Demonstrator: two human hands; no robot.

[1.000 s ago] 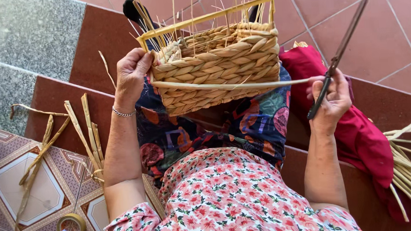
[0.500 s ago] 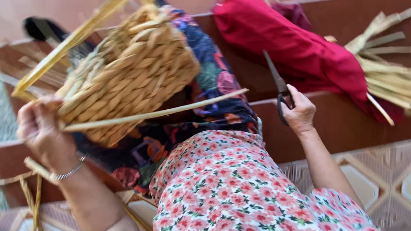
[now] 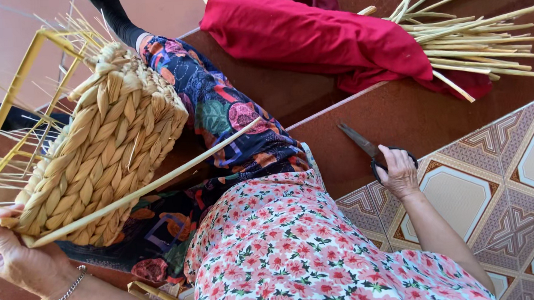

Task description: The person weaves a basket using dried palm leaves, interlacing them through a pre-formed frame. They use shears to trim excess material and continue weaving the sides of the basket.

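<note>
Left grip (image 3: pixel 13 257) clamps the woven basket (image 3: pixel 99 157); right grip (image 3: pixel 397 174) clasps scissors (image 3: pixel 369 151).

Left hand (image 3: pixel 10 254) sits low at the edge, fingers curled in a grip (bracelet on the wrist). Right hand (image 3: pixel 397 171) is stretched out sideways, fingers closed.

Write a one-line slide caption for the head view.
Left hand steadies a half-woven straw basket on the lap while the right hand rests scissors on the brown step.
</note>
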